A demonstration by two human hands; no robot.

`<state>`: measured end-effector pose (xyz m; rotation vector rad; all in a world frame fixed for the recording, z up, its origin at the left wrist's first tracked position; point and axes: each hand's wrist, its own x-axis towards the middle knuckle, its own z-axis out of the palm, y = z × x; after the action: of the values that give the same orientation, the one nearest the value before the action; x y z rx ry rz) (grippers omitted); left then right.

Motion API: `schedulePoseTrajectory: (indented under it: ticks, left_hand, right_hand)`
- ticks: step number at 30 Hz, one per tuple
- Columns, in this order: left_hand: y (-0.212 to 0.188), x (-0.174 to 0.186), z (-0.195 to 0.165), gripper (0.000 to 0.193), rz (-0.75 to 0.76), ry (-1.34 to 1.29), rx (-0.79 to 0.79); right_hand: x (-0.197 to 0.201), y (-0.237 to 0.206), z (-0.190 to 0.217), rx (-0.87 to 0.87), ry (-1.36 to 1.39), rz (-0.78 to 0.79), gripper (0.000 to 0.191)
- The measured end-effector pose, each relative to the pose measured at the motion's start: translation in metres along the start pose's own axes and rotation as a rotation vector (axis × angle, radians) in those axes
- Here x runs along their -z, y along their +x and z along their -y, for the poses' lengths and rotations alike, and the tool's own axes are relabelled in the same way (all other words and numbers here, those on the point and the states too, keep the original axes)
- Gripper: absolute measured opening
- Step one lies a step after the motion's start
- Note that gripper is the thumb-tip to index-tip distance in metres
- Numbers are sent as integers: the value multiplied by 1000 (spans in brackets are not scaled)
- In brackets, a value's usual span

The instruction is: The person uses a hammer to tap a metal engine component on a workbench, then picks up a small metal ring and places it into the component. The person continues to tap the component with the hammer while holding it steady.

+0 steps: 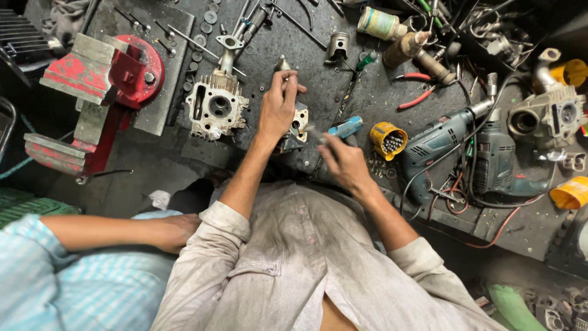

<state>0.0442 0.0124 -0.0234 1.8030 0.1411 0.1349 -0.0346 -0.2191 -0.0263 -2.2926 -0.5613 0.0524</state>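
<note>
While a second person's arm (122,232) in a pale blue checked sleeve lies along the near left edge, a red vise (92,92) stands at the far left of the dark bench (153,178). Right of it sits a grey cylinder head (215,107). Next comes the left hand (278,104), closed around the top of a small metal engine part (295,127) at the bench's middle. Just right, the right hand (343,160) is blurred; whether it grips anything I cannot tell. A blue-handled tool (345,128) lies beside it, then a yellow cup (388,140) of bits and two teal drills (465,150).
</note>
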Motion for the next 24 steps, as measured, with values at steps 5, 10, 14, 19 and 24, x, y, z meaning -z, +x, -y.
schedulePoseTrajectory:
  ticks: [5,10,14,19,24]
  left_hand:
    - [-1,1,3,36,-15,13,-12]
    - [1,1,5,35,-11,14,-25]
    - [1,0,8,38,10,41,-33]
    - [1,1,8,41,-23,32,-57]
    - [-1,2,4,41,-18,34,-66]
  right_hand:
    - [-5,5,16,22,-57,-95,32]
    - [-5,9,20,28,-63,-47,33]
    - [-7,13,14,-250,-150,126,29]
    - [-9,12,11,1,45,-104,28]
    - [-16,10,6,100,-141,-106,23]
